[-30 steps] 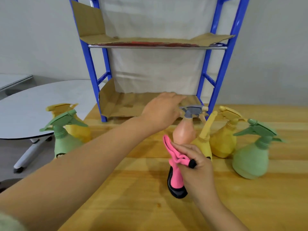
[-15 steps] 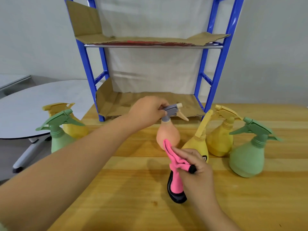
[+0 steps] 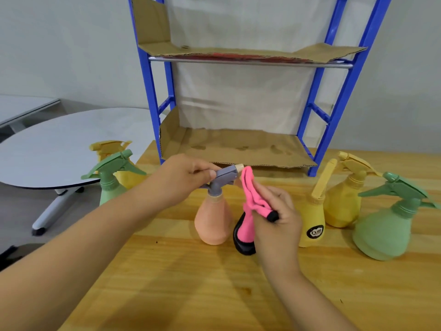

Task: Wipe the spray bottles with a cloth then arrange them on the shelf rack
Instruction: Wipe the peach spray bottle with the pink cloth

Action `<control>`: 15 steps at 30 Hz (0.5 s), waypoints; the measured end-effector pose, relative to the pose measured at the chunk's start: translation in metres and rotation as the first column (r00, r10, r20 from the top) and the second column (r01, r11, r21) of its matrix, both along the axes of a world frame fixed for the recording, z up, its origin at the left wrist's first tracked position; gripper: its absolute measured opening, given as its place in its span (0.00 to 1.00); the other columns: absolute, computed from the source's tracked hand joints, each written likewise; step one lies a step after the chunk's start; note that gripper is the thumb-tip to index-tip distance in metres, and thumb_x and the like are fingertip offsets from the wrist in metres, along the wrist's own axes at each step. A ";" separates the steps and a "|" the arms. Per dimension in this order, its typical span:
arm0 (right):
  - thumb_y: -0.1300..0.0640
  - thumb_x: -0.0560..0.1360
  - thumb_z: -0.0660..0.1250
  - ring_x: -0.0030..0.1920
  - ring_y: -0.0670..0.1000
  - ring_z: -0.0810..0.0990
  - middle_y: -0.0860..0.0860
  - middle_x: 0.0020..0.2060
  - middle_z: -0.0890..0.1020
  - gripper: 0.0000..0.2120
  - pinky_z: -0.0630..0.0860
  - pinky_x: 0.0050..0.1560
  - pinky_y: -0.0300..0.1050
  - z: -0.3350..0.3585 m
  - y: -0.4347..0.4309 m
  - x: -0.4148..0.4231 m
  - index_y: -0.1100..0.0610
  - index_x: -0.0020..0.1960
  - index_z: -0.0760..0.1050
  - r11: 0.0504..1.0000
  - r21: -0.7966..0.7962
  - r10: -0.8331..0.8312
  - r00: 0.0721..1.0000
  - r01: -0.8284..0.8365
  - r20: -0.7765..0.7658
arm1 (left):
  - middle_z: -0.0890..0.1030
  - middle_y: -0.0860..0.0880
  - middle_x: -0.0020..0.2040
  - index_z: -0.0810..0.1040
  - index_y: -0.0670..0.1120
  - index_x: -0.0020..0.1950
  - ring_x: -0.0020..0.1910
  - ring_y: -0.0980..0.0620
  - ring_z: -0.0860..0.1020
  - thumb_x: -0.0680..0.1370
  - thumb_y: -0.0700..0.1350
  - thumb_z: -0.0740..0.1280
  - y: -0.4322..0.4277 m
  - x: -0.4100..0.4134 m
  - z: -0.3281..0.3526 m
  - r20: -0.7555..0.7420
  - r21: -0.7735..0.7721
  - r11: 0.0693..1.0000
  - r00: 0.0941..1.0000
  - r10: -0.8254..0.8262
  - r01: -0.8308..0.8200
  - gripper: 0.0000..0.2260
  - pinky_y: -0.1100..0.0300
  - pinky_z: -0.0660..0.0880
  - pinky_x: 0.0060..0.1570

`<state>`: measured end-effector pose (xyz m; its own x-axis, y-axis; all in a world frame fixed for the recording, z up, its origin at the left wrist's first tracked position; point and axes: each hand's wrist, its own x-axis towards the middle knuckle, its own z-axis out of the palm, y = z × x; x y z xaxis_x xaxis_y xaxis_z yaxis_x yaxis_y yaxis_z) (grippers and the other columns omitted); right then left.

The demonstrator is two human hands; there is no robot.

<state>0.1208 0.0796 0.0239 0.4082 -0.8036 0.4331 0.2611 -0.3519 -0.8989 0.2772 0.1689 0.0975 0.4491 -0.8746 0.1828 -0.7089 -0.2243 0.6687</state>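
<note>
The left hand [image 3: 183,180] is closed round the grey trigger head of the peach bottle [image 3: 213,218], thumb on top and fingers curled beneath, holding it tilted just above the wooden table [image 3: 214,295]. Whether the base touches the wood cannot be told. The nozzle points toward 2 o'clock.

The right hand [image 3: 276,220] sits at 3 o'clock from the bottle, just beside its body. It pinches a pink cloth [image 3: 250,206] with black trim, bunched between thumb and fingers. The cloth's upper fold rises to meet the nozzle tip; its lower end hangs between the bottle and the palm.

At 3 o'clock from the right hand stand a slim yellow bottle [image 3: 312,223] with a dark label, then a rounder yellow bottle [image 3: 341,201] behind it, then a green bottle [image 3: 384,225] farthest right. At 9 o'clock from the left hand, at the table's left edge, stand another green bottle [image 3: 111,182] and a yellow one [image 3: 112,149] behind it.

The blue rack [image 3: 331,115] stands at 12 o'clock, at the back of the table, its two shelves lined with cardboard [image 3: 238,146]. A grey round table [image 3: 59,139] lies at 10 o'clock, beyond the wooden one.
</note>
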 end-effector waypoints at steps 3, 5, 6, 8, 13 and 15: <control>0.73 0.69 0.68 0.49 0.41 0.76 0.46 0.48 0.76 0.23 0.73 0.53 0.35 0.002 -0.002 0.024 0.52 0.58 0.79 0.989 -0.112 -0.101 0.995 0.100 -0.003 | 0.83 0.55 0.43 0.82 0.55 0.54 0.41 0.64 0.78 0.78 0.40 0.63 0.003 0.004 -0.003 -0.074 -0.012 0.999 0.996 -0.043 0.042 0.13 0.76 0.70 0.40; 0.73 0.70 0.68 0.50 0.40 0.75 0.47 0.48 0.76 0.21 0.71 0.52 0.31 -0.001 0.000 0.038 0.57 0.59 0.78 0.971 -0.195 -0.140 0.990 0.139 0.010 | 0.82 0.53 0.38 0.83 0.53 0.54 0.36 0.63 0.75 0.78 0.38 0.64 0.003 0.004 -0.005 -0.129 -0.026 0.998 0.990 -0.065 0.062 0.13 0.76 0.68 0.38; 0.74 0.69 0.68 0.50 0.41 0.75 0.48 0.48 0.76 0.20 0.71 0.52 0.31 -0.003 0.002 0.044 0.58 0.58 0.79 0.962 -0.230 -0.148 0.989 0.147 0.015 | 0.81 0.52 0.35 0.83 0.53 0.53 0.34 0.63 0.74 0.77 0.39 0.64 0.003 0.005 -0.006 -0.140 -0.031 0.998 0.988 -0.066 0.062 0.13 0.74 0.68 0.37; 0.75 0.69 0.68 0.51 0.42 0.75 0.51 0.49 0.76 0.20 0.71 0.53 0.33 -0.010 0.008 0.050 0.60 0.57 0.79 0.947 -0.291 -0.140 0.990 0.140 0.021 | 0.79 0.53 0.30 0.83 0.55 0.52 0.33 0.61 0.74 0.77 0.40 0.65 0.003 0.007 -0.008 -0.142 -0.039 0.998 0.988 -0.057 0.052 0.12 0.73 0.68 0.37; 0.73 0.66 0.66 0.53 0.53 0.75 0.51 0.52 0.76 0.21 0.74 0.51 0.43 -0.034 0.008 0.046 0.60 0.57 0.79 0.839 -0.532 -0.155 0.987 0.114 -0.033 | 0.83 0.50 0.36 0.82 0.58 0.51 0.37 0.56 0.80 0.77 0.42 0.66 0.001 0.007 -0.013 -0.198 -0.091 0.996 0.980 -0.034 0.016 0.11 0.62 0.76 0.47; 0.73 0.67 0.68 0.52 0.52 0.74 0.48 0.52 0.74 0.21 0.72 0.52 0.39 -0.039 0.007 0.043 0.59 0.57 0.79 0.781 -0.615 -0.171 0.984 0.104 -0.052 | 0.85 0.52 0.41 0.82 0.60 0.49 0.42 0.53 0.82 0.76 0.43 0.67 0.000 0.006 -0.015 -0.211 -0.109 0.994 0.977 -0.027 0.004 0.11 0.55 0.78 0.52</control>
